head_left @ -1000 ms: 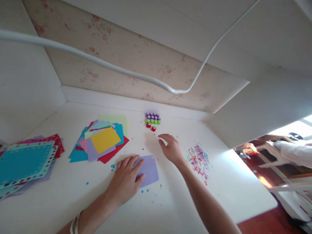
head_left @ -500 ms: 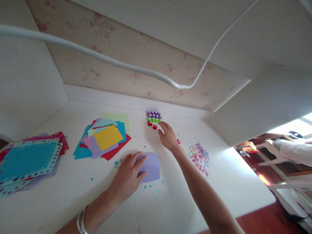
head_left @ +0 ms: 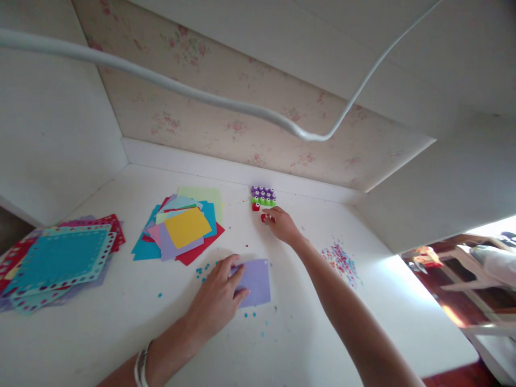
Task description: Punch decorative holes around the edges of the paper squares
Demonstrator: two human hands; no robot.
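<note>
A square of purple paper (head_left: pixel 257 282) lies on the white table, with a small pale mark near its far right corner. On its left side rests my left hand (head_left: pixel 220 293), thumb and fingers apart. My right hand (head_left: pixel 283 224) is farther back, its fingertips closed around a small red craft punch (head_left: pixel 264 217). Just beyond stands another red craft punch (head_left: pixel 256 206), in front of a row of green punches (head_left: pixel 264 201) and rows of purple punches (head_left: pixel 263 191). Part of the held punch is hidden by my fingers.
Coloured paper sheets (head_left: pixel 189 228) are piled left of centre. Farther left lies a stack of sheets with punched borders (head_left: pixel 64 263). Tiny multicoloured paper bits (head_left: pixel 342 262) are scattered at right, blue ones (head_left: pixel 203 270) near my left hand. A white cable (head_left: pixel 242 106) crosses above.
My right hand has closed on the red craft punch and drawn it slightly away from the rows. My left hand stays on the purple paper. The whole view has shifted a little.
</note>
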